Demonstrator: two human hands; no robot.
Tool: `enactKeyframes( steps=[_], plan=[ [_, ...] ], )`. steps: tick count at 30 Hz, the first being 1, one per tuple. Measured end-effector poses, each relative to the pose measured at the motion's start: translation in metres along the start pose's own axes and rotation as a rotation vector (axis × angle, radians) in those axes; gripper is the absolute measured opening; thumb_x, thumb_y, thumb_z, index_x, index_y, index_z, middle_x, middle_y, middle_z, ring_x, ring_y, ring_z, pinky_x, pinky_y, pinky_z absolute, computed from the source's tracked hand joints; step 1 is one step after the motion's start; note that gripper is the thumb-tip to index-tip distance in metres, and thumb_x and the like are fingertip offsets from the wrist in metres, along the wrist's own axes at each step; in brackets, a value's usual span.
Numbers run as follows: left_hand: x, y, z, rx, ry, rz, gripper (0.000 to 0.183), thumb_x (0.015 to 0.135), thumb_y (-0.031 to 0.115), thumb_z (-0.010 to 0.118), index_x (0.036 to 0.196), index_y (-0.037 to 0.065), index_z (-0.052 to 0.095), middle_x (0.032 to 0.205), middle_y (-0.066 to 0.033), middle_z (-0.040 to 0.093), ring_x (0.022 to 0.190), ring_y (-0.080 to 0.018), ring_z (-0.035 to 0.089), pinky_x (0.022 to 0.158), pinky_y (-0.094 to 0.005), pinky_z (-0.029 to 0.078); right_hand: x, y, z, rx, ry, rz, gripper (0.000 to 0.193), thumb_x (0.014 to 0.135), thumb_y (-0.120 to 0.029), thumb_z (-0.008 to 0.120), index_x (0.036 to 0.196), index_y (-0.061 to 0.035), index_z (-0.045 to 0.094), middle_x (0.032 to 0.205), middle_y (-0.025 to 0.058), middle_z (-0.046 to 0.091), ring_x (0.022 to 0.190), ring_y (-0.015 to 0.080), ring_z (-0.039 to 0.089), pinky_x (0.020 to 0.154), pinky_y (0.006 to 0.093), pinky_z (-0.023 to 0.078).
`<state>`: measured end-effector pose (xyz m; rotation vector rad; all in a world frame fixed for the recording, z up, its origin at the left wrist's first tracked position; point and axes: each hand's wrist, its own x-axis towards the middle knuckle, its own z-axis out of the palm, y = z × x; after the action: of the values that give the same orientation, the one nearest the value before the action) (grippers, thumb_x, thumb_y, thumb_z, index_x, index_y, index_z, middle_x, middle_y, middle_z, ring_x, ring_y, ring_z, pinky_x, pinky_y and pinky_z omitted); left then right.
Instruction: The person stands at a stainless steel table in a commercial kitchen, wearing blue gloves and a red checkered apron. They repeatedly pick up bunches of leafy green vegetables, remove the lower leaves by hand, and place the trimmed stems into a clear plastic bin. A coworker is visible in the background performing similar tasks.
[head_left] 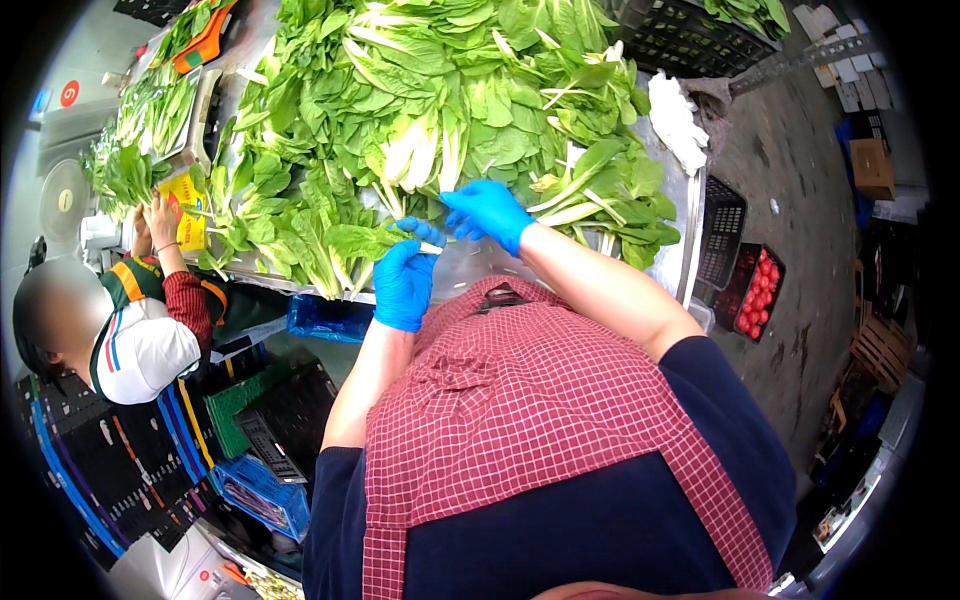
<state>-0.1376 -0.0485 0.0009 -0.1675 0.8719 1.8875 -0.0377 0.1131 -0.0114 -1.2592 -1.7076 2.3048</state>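
Loose leafy greens with pale stems (440, 90) cover the metal table in front of me in a wide, deep heap. My left hand (403, 285), in a blue glove, is closed at the table's near edge around the stem end of a leafy green (365, 242), whose leaves point left. Just to its right and slightly farther away is my right hand (490, 215), also gloved in blue. Its fingers are bent and apart, with nothing visible between them, close to the pale stems at the heap's near side.
At left, a co-worker's bare hands (158, 222) hold a bunch of greens (130, 175) beside a yellow package (185, 205). A white cloth (677, 125) lies on the table's right edge. Right of the table, a crate of red produce (760, 290) stands on the floor beside black crates (722, 235).
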Motion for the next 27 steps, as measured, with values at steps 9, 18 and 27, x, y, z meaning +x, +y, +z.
enactKeyframes(
  steps=[9, 18, 27],
  plan=[
    [-0.003, 0.0, 0.008, 0.108, 0.014, 0.033, 0.026, 0.09, 0.01, 0.058, 0.115, 0.003, 0.054, 0.089, -0.004, 0.057, 0.076, -0.0139, 0.054, 0.07, -0.0302, 0.047, -0.011, 0.005, -0.033, 0.126, -0.062, -0.001, 0.026, 0.09, -0.027, 0.062, 0.097, -0.0017, 0.062, 0.079, 0.0079, 0.067, 0.064, 0.0143, 0.062, 0.059, 0.0252, 0.05],
    [0.005, -0.021, 0.053, 0.347, -0.038, -0.196, 0.022, 0.092, 0.02, 0.06, 0.107, 0.004, 0.059, 0.089, -0.0036, 0.057, 0.072, -0.0125, 0.051, 0.066, -0.0295, 0.045, -0.089, 0.049, -0.089, 0.235, -0.122, -0.139, 0.03, 0.09, -0.023, 0.061, 0.108, 0.0018, 0.06, 0.089, 0.0126, 0.067, 0.08, 0.0189, 0.065, 0.075, 0.0309, 0.053],
    [0.012, -0.048, 0.105, 0.718, -0.292, -0.213, 0.032, 0.087, 0.016, 0.065, 0.115, 0.002, 0.055, 0.105, -0.0077, 0.061, 0.091, -0.0162, 0.059, 0.078, -0.0295, 0.049, -0.099, 0.045, -0.076, -0.015, -0.138, -0.213, 0.016, 0.085, -0.012, 0.066, 0.094, 0.0006, 0.064, 0.082, 0.0094, 0.067, 0.077, 0.0151, 0.064, 0.072, 0.0299, 0.052]
  ],
)
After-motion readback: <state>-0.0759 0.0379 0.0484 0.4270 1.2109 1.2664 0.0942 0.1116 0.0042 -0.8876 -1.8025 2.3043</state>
